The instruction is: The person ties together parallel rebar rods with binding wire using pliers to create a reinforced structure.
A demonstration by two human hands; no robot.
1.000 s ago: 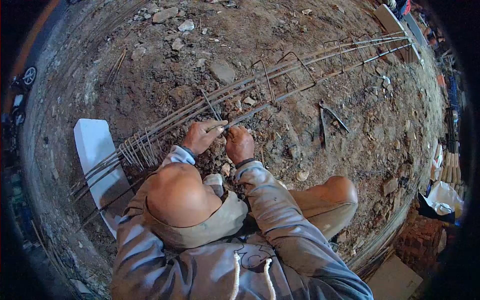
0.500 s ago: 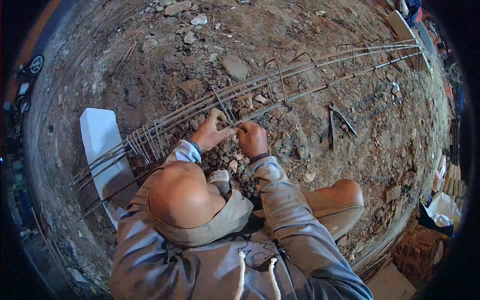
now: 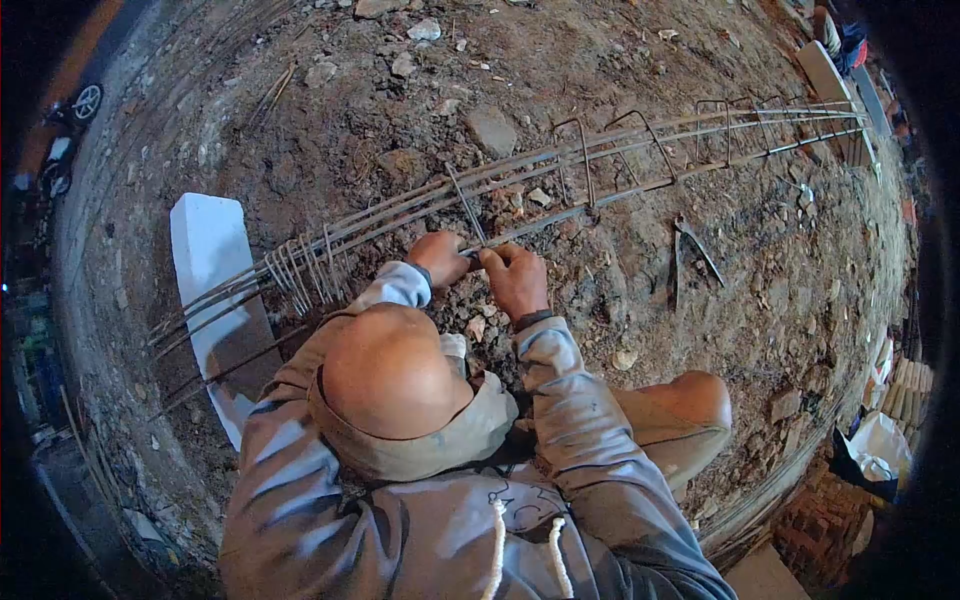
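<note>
Long steel bars run diagonally over the soil, with bent wire stirrups around them on the right. A bundle of stirrups hangs on the bars at the left. At the near bar, beside the foot of a single stirrup, my left hand is closed, its fingertips partly hidden. Touching the same spot from the right, my right hand has its fingers pinched together. Whatever is between the fingers of either hand is too small to make out.
A white block supports the bars at left, another block at far right. Pincers lie on the soil right of my hands. Part of another person shows top right. A motorbike wheel is top left.
My left hand has turned and drawn lower, its fingers no longer raised around the stirrup. My right hand remains at the near bar. The whole view has shifted slightly.
</note>
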